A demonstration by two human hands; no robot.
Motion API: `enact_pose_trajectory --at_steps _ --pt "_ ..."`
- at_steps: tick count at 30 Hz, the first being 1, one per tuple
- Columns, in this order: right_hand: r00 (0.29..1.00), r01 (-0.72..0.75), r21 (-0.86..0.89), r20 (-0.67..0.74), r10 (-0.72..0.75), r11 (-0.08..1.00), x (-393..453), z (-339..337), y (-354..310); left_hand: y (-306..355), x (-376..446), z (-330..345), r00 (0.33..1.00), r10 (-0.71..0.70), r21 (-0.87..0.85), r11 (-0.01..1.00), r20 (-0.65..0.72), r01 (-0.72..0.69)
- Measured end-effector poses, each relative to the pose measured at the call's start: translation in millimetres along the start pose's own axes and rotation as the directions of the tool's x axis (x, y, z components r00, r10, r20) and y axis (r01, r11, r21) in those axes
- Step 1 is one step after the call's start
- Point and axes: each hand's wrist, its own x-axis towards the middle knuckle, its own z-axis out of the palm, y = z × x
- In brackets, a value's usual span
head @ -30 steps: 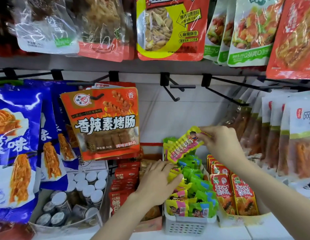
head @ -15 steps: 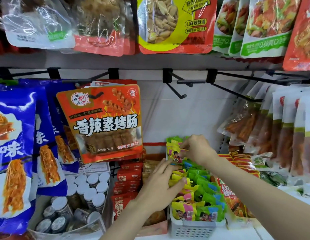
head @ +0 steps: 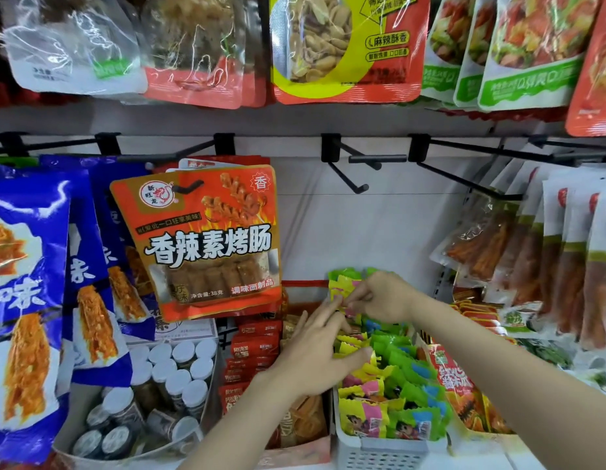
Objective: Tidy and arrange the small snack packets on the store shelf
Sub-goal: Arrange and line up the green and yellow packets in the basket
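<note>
— Filling the white perforated plastic basket (head: pixel 379 451) at the front of the shelf, the small yellow, green and pink foil snack packets (head: pixel 393 378) stood on edge in rows, from the near rim back toward the pale rear wall. Was that how it looked to you?

— It was. The right hand (head: pixel 383 296) reached over the far end of the rows, its fingers curled and pinching the top of a yellow-and-pink packet (head: pixel 340 293) at the back.

— And the left hand (head: pixel 315 357)?

— It lay along the left side of the basket with straight, spread fingers, their tips touching the packets near the one being pinched; it gripped nothing. The two hands were close together at the fingertips.

— What stood beside the basket?

— Just left of it were stacked red packets (head: pixel 254 354), and further left a tub of small white-capped jars (head: pixel 173 374). To the right sat upright red-and-orange pouches (head: pixel 454 378).

— And above?

— A large orange bag with grilled-sausage pictures (head: pixel 206 242) hung from a black hook, with blue-and-white bags (head: pixel 27 286) on its left. A bare black metal peg (head: pixel 359 164) jutted out over the basket, and clear pouches of reddish strips (head: pixel 545 259) hung on the right. A yellow-and-red peanut bag (head: pixel 342 45) hung in the row above.
</note>
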Motion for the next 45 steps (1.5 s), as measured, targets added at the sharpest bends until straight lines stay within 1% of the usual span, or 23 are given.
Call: enact_pose_trajectory --at_steps 3,4,6,8,11,13,15,16,19,21,23,25,27,29,30,33,36,39,41,42,44,45 --pt "0.975 -0.092 0.053 -0.200 0.101 0.994 0 -13 14 0 1 2 1.000 -0.014 -0.022 1.000 -0.007 0.014" --pt "0.967 -0.110 0.038 -0.228 0.115 0.993 1 -13 18 -1 0 3 1.000 -0.020 -0.040 0.999 -0.009 0.019" --pt "0.970 -0.133 -0.034 -0.210 0.122 0.991 3 -8 19 -3 -4 6 0.999 -0.030 -0.065 0.997 -0.017 0.029" --pt "0.972 -0.159 -0.099 -0.192 0.138 0.982 5 0 14 -5 -5 9 0.999 -0.036 -0.044 0.998 -0.030 0.035" --pt "0.967 -0.189 -0.189 -0.206 0.150 0.964 12 15 9 -7 -4 10 0.998 -0.034 0.021 0.999 -0.047 0.035" --pt "0.960 -0.203 -0.237 -0.239 0.145 0.950 14 23 7 -6 -4 10 0.998 -0.026 0.046 0.999 -0.060 0.028" --pt "0.959 -0.175 -0.273 -0.267 0.101 0.946 11 23 5 -4 -4 9 0.997 -0.031 0.057 0.998 -0.076 0.035" --pt "0.957 -0.151 -0.256 -0.281 0.076 0.955 7 18 4 -4 -3 9 0.996 -0.042 0.059 0.997 -0.074 0.046" --pt "0.942 -0.031 -0.034 -0.336 0.017 0.999 -17 -13 3 1 -4 7 0.996 -0.080 0.079 0.993 -0.037 0.082" --pt "0.909 0.059 0.014 -0.414 -0.048 0.998 -45 -39 3 6 -4 2 0.995 -0.093 0.082 0.992 -0.031 0.095" --pt "0.861 0.123 0.050 -0.502 -0.081 0.991 -78 -62 4 15 -6 -6 0.992 -0.123 0.056 0.991 -0.001 0.123" --pt "0.830 0.159 0.092 -0.552 -0.083 0.983 -112 -80 3 27 -10 -14 0.987 -0.160 -0.052 0.986 0.016 0.160" --pt "0.809 0.180 0.118 -0.583 -0.079 0.977 -137 -93 3 42 -21 -20 0.986 -0.165 -0.218 0.964 -0.040 0.152" --pt "0.794 0.195 0.170 -0.605 -0.053 0.966 -154 -100 2 58 -39 -23 0.985 -0.146 -0.351 0.930 -0.093 0.105" --pt "0.797 0.203 0.209 -0.603 -0.037 0.957 -160 -103 0 66 -48 -23 0.986 -0.139 -0.409 0.908 -0.094 0.089" --pt "0.841 0.212 0.320 -0.541 -0.005 0.923 -169 -107 -8 86 -75 -22 0.989 -0.125 -0.576 0.816 -0.080 0.056" --pt "0.876 0.165 0.437 -0.476 0.072 0.884 -171 -108 -17 96 -97 -23 0.970 -0.212 -0.729 0.682 -0.118 0.060" --pt "0.883 0.141 0.531 -0.449 0.136 0.836 -172 -108 -28 100 -116 -23 0.932 -0.333 -0.834 0.547 -0.147 0.064" --pt "0.892 0.122 0.563 -0.424 0.159 0.817 -171 -109 -35 101 -129 -25 0.912 -0.383 -0.902 0.430 -0.150 0.033" --pt "0.896 0.106 0.566 -0.411 0.168 0.817 -171 -110 -38 102 -134 -27 0.908 -0.393 -0.922 0.386 -0.145 0.020" --pt "0.904 0.074 0.589 -0.381 0.196 0.805 -171 -112 -40 102 -143 -29 0.914 -0.387 -0.940 0.340 -0.118 0.023" --pt "0.909 0.070 0.620 -0.362 0.206 0.781 -172 -112 -41 103 -146 -31 0.919 -0.380 -0.948 0.317 -0.102 0.026"
